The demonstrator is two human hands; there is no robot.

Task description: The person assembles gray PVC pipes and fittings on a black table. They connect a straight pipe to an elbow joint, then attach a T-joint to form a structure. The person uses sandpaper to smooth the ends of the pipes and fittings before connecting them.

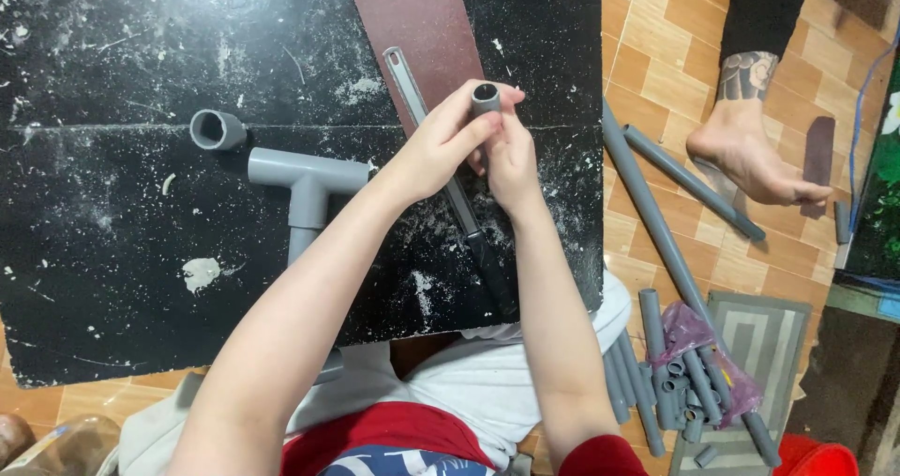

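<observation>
Short grey pipe stub [486, 98] held upright above the middle of the black worktop [112, 279], open end turned up toward the camera, likely so the bore and cut edge stay in sight. Left hand [433, 150] wrapped round the stub from the left, fingers [473, 129] clenched on its wall. Right hand [511, 157] closed in from the right, thumb and fingertips pinching the same stub lower down; grip shared between both hands, steadying a small piece that would otherwise roll.

Directly beneath the hands: a hacksaw-like tool, grey blade frame [405, 81] running down to a dark handle [489, 270], laid flat and untouched, within easy reach. Under its upper end a reddish-brown strip [412, 12], probably abrasive sheet, lying diagonally.

To the left, a grey tee fitting [305, 181] with a pipe leg running toward the lap, resting flat on the worktop. Further left, a loose grey coupling [217, 129] lying on its side, mouth open. White dust and shavings scattered over the whole surface.

Off the worktop's right edge, on the tiled floor [656, 54]: long grey pipes [656, 223] laid diagonally, a bundle of cut pipe lengths [680, 382] heaped by a pink plastic bag [684, 331] on a grey mat [778, 326]. Another person's bare foot [750, 157] resting near the pipes, well apart from the hands.
</observation>
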